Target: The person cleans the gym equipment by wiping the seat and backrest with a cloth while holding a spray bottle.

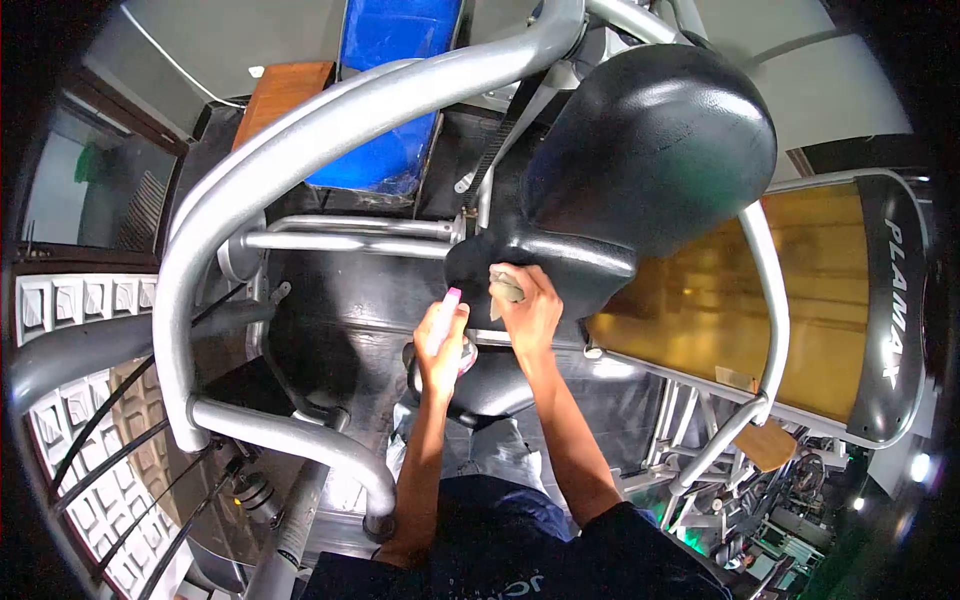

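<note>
My left hand [437, 347] is wrapped round a spray bottle [443, 318] with a white head and a pink nozzle that points forward. Part of its body shows below my fingers. Beside it, my right hand [531, 310] is closed on a crumpled grey-beige cloth [508, 289], with a corner hanging below the fingers. Both hands are over the front of a black padded seat [560, 262] on a gym machine. Behind that seat rises a large, glossy black backrest [655, 140].
A thick silver tube frame [300, 140] curves round the left side. Beyond it stands a blue padded bench [385, 150]. To the right is a yellowish panel [750, 290] marked PLAMAX, with a silver bar [768, 300] before it. Black cables [110, 420] run at the lower left.
</note>
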